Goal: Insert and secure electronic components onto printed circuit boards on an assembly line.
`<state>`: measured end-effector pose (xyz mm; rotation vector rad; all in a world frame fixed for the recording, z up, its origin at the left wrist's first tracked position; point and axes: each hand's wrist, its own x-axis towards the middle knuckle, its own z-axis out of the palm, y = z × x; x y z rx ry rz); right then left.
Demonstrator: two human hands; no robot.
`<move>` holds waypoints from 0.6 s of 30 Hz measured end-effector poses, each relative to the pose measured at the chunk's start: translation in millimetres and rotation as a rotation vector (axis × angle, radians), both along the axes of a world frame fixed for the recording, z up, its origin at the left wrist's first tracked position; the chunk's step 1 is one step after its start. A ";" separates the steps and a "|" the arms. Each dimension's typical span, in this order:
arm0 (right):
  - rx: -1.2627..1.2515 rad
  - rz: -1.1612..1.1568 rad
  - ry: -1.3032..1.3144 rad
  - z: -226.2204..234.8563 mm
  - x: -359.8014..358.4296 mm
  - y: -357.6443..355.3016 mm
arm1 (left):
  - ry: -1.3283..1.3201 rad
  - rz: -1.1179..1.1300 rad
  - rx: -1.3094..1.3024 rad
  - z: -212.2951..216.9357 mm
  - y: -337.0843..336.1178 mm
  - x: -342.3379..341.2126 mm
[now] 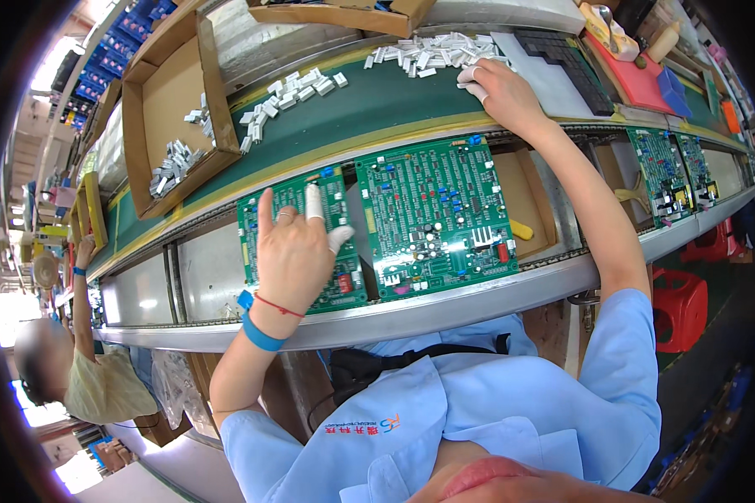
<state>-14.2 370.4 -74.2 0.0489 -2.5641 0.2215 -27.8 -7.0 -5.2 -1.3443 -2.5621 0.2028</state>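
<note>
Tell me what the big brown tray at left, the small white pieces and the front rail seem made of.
Brown tray: likely matte cardboard, judging by its plain tan, thin walls.
White pieces: perhaps plastic or ceramic; opaque and blocky, but too small to be sure.
Front rail: probably bare metal, smooth and silvery grey with a soft sheen.
</note>
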 end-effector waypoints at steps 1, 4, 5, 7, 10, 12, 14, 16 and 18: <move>-0.007 -0.005 0.000 0.5 1.4 1.0 | -0.014 0.021 0.016 0.8 -2.0 -3.2; -0.055 0.001 0.002 0.5 -1.3 0.7 | -0.005 0.048 -0.050 7.6 -5.8 -17.4; -0.081 0.031 0.015 1.8 -4.7 1.5 | -0.028 0.062 -0.067 13.4 -2.8 -21.6; -0.124 0.064 0.039 -3.8 -12.6 3.3 | -0.080 0.036 -0.123 28.8 19.5 -30.9; -0.135 0.170 0.044 -3.0 -18.9 -7.0 | -0.077 -0.022 -0.046 41.3 76.1 -47.3; -0.125 0.256 0.090 -8.6 -23.0 -12.1 | -0.028 -0.021 0.044 37.2 122.8 -65.3; -0.178 0.244 0.157 -9.3 -23.3 -13.9 | 0.023 -0.040 0.168 18.5 166.7 -89.1; -0.206 0.186 0.087 -4.3 -22.4 -15.2 | 0.024 0.045 0.217 0.3 205.9 -112.7; -0.232 0.115 0.019 -2.1 -20.6 -11.6 | -0.014 0.099 0.209 -14.7 232.4 -130.0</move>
